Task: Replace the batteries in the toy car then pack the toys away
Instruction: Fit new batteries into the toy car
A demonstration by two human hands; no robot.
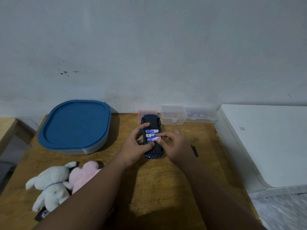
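Blue plastic shows only at the two ends of the toy car (152, 154), because it lies upside down on the wooden table (157, 188) with its black underside facing me and its length running away from me toward the wall. The battery bay is uncovered, and three batteries (151, 131) with blue and white wrappers lie across it side by side. My left hand (135, 146) grips the car from the left, the forefinger curled over the chassis beyond the bay and the thumb pressed on the underside just below it. My right hand (177, 146) comes in from the other side, its forefinger and thumb closed in a pinch on the right end of the nearest battery (152, 139), which sits in its slot; the other fingers are curled loosely behind. A small black cover (194, 151) lies on the wood just right of that hand. At the far edge, against the wall, a pink box (147, 112) stands right behind the car, with two clear plastic boxes (173, 114) beside it to the right. A large container with a blue lid (74, 125) sits at the far left, and near me on the left a white plush rabbit (51, 185) lies touching a pink plush toy (83, 175), partly hidden by my forearm.
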